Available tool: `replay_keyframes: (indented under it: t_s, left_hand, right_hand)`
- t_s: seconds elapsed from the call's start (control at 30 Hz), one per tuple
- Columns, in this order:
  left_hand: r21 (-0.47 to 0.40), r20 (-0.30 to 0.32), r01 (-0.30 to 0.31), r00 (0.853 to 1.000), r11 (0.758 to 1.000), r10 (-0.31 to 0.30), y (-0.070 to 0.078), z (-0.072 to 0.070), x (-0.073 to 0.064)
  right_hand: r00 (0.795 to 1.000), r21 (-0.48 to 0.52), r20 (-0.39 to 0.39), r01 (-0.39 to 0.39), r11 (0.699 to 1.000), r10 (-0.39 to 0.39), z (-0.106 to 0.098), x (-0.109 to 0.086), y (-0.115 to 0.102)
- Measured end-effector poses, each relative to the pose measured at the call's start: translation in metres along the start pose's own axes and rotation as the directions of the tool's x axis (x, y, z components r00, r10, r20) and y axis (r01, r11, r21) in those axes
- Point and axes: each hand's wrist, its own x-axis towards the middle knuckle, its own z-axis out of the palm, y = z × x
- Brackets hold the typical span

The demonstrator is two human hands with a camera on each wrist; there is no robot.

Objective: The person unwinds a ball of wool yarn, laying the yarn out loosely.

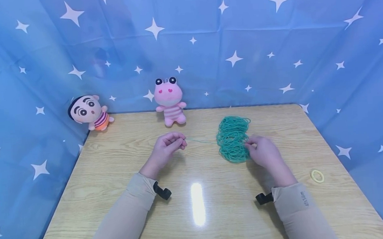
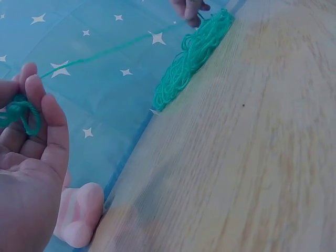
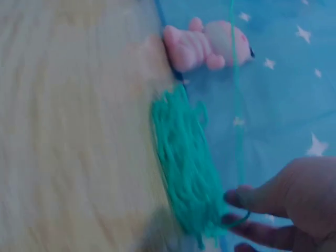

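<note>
A loose skein of green yarn (image 1: 233,139) lies on the wooden table, right of the middle. My left hand (image 1: 168,146) is raised to its left and pinches the yarn between thumb and fingers. In the left wrist view a small loop of yarn (image 2: 23,118) hangs against those curled fingers. A single strand (image 1: 199,140) stretches from the left hand across to the skein. At the skein's right edge, my right hand (image 1: 264,151) holds the strand between thumb and fingers. The right wrist view shows that strand (image 3: 237,94) rising from the right fingertips.
A pink striped plush toy (image 1: 169,99) sits at the table's back edge. Left of it, a black-haired doll (image 1: 91,112) leans in the back corner. A pale yellow ring (image 1: 317,176) lies right of my right forearm. A blue star-patterned curtain (image 1: 208,68) borders the table (image 1: 235,204).
</note>
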Motion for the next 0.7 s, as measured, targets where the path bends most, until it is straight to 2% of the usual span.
replay_keyframes:
  t_s: [0.07, 0.17, 0.3, 0.4, 0.5, 0.57, 0.63, 0.7]
  left_hand:
    - [0.015, 0.016, -0.002, 1.000, 1.000, 0.002, 0.000, 0.001, 0.000]
    - [0.037, 0.042, -0.010, 0.999, 0.999, 0.008, -0.001, 0.001, 0.001]
    - [0.066, 0.080, -0.030, 0.996, 0.997, 0.025, -0.002, -0.002, 0.000]
    - [0.076, 0.116, -0.046, 0.993, 0.996, 0.037, -0.001, -0.003, 0.000]
    - [0.096, 0.135, -0.053, 0.990, 0.994, 0.039, -0.001, -0.003, 0.000]
    - [0.124, 0.134, -0.049, 0.990, 0.991, 0.033, -0.001, -0.003, -0.001]
    - [0.166, 0.121, -0.040, 0.992, 0.985, 0.020, 0.000, -0.004, -0.001]
    - [0.207, 0.099, -0.027, 0.995, 0.978, 0.006, 0.000, -0.004, 0.000]
  right_hand:
    - [0.999, -0.034, 0.025, 0.049, 0.998, -0.048, 0.006, 0.001, -0.011]
    - [0.985, 0.014, -0.034, 0.172, 0.985, -0.171, 0.018, 0.003, -0.034]
    - [0.937, 0.160, -0.052, 0.349, 0.924, -0.345, 0.037, 0.005, -0.077]
    - [0.907, 0.236, -0.003, 0.409, 0.881, -0.421, 0.053, 0.009, -0.105]
    - [0.898, 0.286, 0.028, 0.414, 0.864, -0.439, 0.066, 0.015, -0.120]
    - [0.907, 0.313, 0.022, 0.393, 0.865, -0.420, 0.070, 0.017, -0.122]
    - [0.921, 0.334, -0.014, 0.371, 0.867, -0.389, 0.068, 0.018, -0.120]
    - [0.926, 0.342, -0.071, 0.371, 0.864, -0.370, 0.062, 0.019, -0.116]
